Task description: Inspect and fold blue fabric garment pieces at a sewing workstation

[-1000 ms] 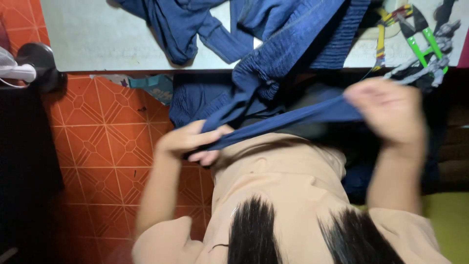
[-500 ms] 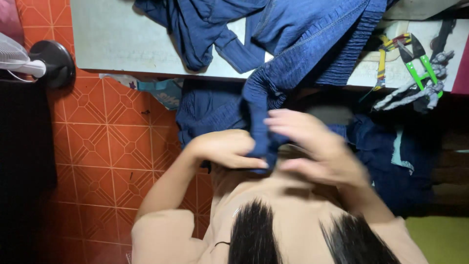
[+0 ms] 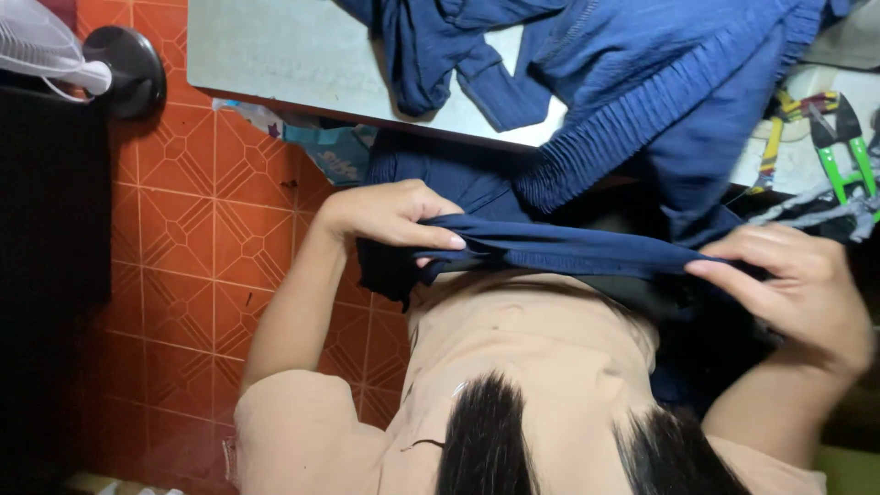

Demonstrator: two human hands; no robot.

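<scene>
Head: hands [image 3: 390,215] stretch garment [image 3: 568,249] taut.

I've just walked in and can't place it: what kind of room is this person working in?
Probably a small home sewing or garment workspace. Dark blue garments lie heaped on a pale worktable, green-handled thread snips sit at its edge, and both hands stretch a navy fabric strip above an orange tiled floor.
</scene>
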